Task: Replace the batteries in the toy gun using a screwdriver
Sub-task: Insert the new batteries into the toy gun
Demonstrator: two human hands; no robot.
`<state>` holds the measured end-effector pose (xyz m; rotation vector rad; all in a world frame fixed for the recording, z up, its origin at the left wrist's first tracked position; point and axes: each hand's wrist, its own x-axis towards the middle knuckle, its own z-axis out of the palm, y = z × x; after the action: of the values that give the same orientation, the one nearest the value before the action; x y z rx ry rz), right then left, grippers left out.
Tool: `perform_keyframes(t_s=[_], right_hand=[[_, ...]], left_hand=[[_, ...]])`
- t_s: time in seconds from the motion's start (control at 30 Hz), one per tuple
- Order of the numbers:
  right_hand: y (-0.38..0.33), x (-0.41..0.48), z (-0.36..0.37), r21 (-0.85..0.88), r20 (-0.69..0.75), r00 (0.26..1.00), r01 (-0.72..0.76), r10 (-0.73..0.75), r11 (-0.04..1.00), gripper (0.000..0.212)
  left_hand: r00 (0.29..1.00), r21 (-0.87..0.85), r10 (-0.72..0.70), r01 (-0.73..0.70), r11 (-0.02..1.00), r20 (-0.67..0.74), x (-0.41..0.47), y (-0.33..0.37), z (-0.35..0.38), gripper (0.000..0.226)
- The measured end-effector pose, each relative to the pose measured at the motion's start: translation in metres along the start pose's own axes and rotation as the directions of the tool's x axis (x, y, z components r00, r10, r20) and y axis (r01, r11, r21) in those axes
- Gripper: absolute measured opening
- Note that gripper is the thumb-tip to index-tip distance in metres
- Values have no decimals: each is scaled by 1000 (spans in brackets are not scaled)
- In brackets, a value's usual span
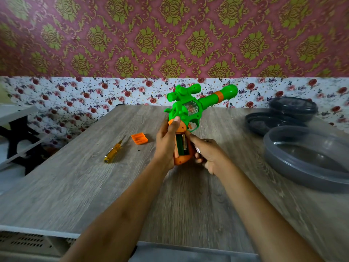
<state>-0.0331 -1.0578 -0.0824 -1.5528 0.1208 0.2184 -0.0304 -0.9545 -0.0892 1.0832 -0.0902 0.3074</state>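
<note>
A green toy gun [190,104] with an orange grip is held above the wooden table [75,186], barrel pointing up and to the right. My left hand [165,144] grips the orange handle from the left, thumb up on the gun's back. The battery compartment [182,145] in the handle lies open, with one battery visible inside. My right hand [207,155] holds a battery [197,149] in its curled fingers, and its index finger reaches to the compartment's edge. The orange battery cover [139,138] and a small screw [138,150] lie on the table, left of the gun. A yellow-handled screwdriver [113,153] lies further left.
Grey plastic containers and lids [306,157] are stacked at the table's right side. A black and white rack [17,133] stands off the left edge. The flowered wall runs behind the table.
</note>
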Motion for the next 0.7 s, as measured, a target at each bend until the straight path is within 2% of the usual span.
perform_keyframes(t_s=[0.2,0.33,0.7], right_hand=[[0,1,-5,37,49,999,-4,2,999,30],[1,1,-2,14,56,998,42,-43,999,29],[6,4,-3,9,53,999,13,-13,1000,32]], left_hand=[[1000,23,10,-10,1000,19,-2,-3,0,29],[1000,23,-5,5,1000,-15,-2,-2,-1,30],[997,92,-9,16,996,-82,-4,-3,-1,30]])
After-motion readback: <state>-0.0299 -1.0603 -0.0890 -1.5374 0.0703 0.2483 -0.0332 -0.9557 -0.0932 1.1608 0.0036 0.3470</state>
